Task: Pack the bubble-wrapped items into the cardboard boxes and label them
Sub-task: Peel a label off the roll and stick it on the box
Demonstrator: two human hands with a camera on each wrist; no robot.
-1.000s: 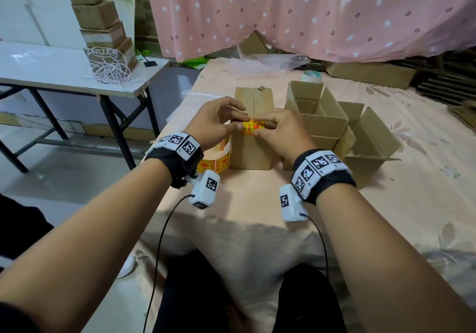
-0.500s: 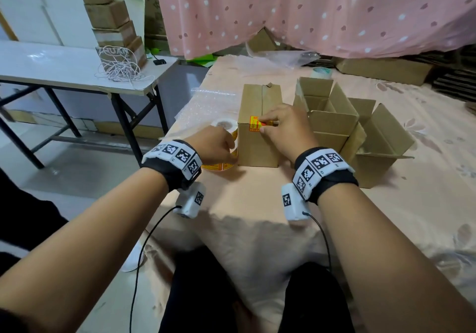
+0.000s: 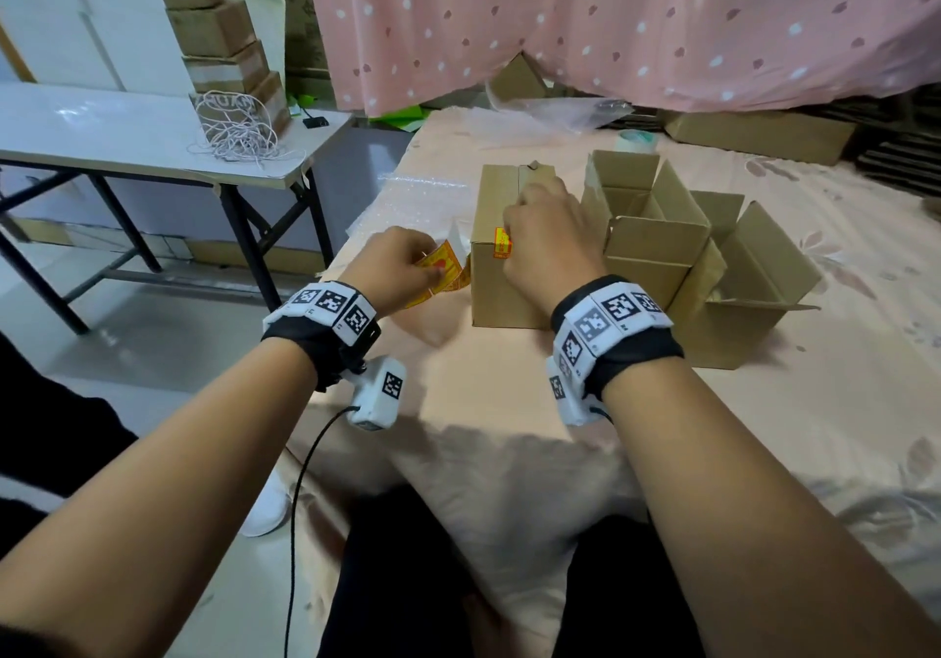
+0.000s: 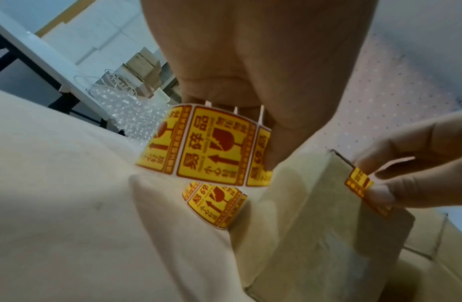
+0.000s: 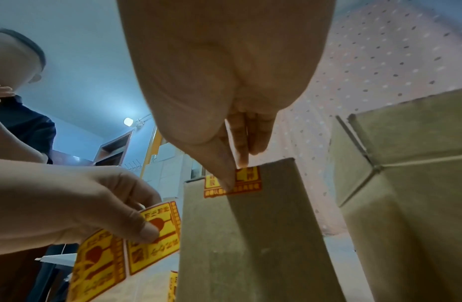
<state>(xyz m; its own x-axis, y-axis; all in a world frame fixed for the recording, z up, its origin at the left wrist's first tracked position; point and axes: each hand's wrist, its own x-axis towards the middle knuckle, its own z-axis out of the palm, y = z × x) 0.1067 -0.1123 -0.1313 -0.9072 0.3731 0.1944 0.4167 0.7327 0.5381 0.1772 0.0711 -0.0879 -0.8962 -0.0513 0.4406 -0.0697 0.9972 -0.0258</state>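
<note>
Pink curtain (image 3: 636, 21) with pale and dark dots across twelve to two o'clock. White folding table (image 3: 142, 133) on black crossed legs at ten o'clock, carrying a stack of small brown boxes (image 3: 219, 51) and a tangle of white cord (image 3: 239, 140). Pale grey floor (image 3: 168, 311) beneath it. White wall panels (image 3: 66, 11) at eleven o'clock. Peach floral cloth (image 3: 840, 352) spread from centre to three o'clock. In the right wrist view, bluish ceiling with one lit lamp (image 5: 128, 121).
</note>
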